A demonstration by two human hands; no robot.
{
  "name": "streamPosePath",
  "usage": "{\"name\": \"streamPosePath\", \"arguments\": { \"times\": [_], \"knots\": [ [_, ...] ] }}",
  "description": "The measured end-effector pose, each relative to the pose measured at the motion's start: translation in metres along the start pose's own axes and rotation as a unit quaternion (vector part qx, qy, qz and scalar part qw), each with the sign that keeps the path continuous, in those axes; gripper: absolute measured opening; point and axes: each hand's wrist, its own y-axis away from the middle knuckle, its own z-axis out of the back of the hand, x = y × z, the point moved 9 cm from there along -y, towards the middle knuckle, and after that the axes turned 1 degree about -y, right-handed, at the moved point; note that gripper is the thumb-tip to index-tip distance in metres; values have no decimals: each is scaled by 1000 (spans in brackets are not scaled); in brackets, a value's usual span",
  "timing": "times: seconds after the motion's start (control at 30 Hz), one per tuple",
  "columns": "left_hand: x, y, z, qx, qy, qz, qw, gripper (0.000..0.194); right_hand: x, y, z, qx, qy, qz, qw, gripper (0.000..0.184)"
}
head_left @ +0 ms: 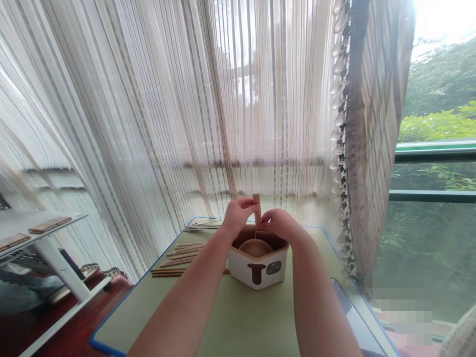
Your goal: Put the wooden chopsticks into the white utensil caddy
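A white holder box [259, 270] with a brown mushroom mark stands on the green table [238, 317]. A round wooden bowl [256, 247] sits inside it. My left hand [236, 216] and my right hand [280, 224] are both above the box, fingers pinched round a bundle of wooden chopsticks [256, 208] held upright over its far side. More wooden chopsticks [182, 258] lie loose on the table to the left of the box.
The table has a blue edge [111, 317] and stands against a sheer striped curtain [186, 124]. A heavier curtain with beads [372, 148] hangs at the right by a window. A white shelf [44, 233] stands to the left. A dark flat object [353, 312] lies at the table's right.
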Motion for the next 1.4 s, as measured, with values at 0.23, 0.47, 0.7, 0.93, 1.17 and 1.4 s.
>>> {"name": "streamPosePath", "arguments": {
  "times": [0.23, 0.47, 0.7, 0.93, 1.17, 1.4],
  "knots": [
    [-17, 4, 15, -52, -92, -53, 993, 52, -2, 2, 4, -1, 3, -8, 1000, 17],
    [-22, 61, 92, -267, -166, -122, 941, 28, 38, 33, 52, -140, 61, 47, 987, 38],
    [18, 127, 178, -313, -389, -107, 859, 21, 157, 69, -4, -73, 35, 222, 972, 36],
    [74, 172, 233, -307, -504, 14, 807, 19, 171, 63, -180, 119, 152, 232, 953, 26],
    [94, 184, 253, -345, -479, 100, 801, 26, 134, 47, -232, 44, 140, 214, 966, 35],
    [105, 194, 266, -379, -446, 175, 792, 29, 116, 37, -237, 44, 147, 200, 968, 23]
  ]
}}
